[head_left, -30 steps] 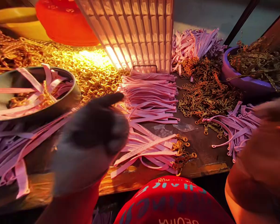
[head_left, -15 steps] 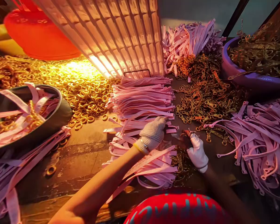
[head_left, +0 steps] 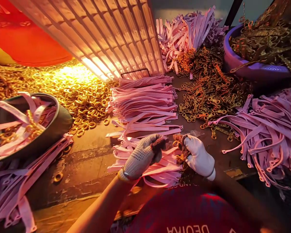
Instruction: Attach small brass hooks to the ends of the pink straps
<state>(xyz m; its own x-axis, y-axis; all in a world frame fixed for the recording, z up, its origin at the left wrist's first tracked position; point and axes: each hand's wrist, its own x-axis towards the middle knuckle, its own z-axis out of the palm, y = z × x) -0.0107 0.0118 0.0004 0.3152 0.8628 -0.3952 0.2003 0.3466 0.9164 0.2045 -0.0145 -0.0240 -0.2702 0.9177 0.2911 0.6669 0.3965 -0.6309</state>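
Observation:
My left hand (head_left: 145, 153), in a dotted knit glove with dark fingertips, is closed above the nearer pink straps (head_left: 157, 179). What it pinches, if anything, is too small to make out. My right hand (head_left: 199, 154), in a white glove with dark finger coverings, is also closed, just right of the left one. A small brass-coloured bit shows at its fingertips, but its kind is unclear. The fingertips of both hands face each other with a narrow gap between. Beyond them, more pink straps lie in a stacked row (head_left: 143, 100) across the table.
Brass rings (head_left: 87, 106) are heaped at left, brass chain links (head_left: 206, 87) at right. A dark bowl (head_left: 65, 116) holds straps and brass pieces. Loose straps (head_left: 269, 129) pile at right, near a purple basin (head_left: 252, 69). A ribbed panel (head_left: 111, 38) and red container (head_left: 31, 42) stand behind.
My left hand has drawn back from the strap row, down and to the left. My right hand has turned and come leftward, so the fingertips now meet closely. The view has shifted slightly.

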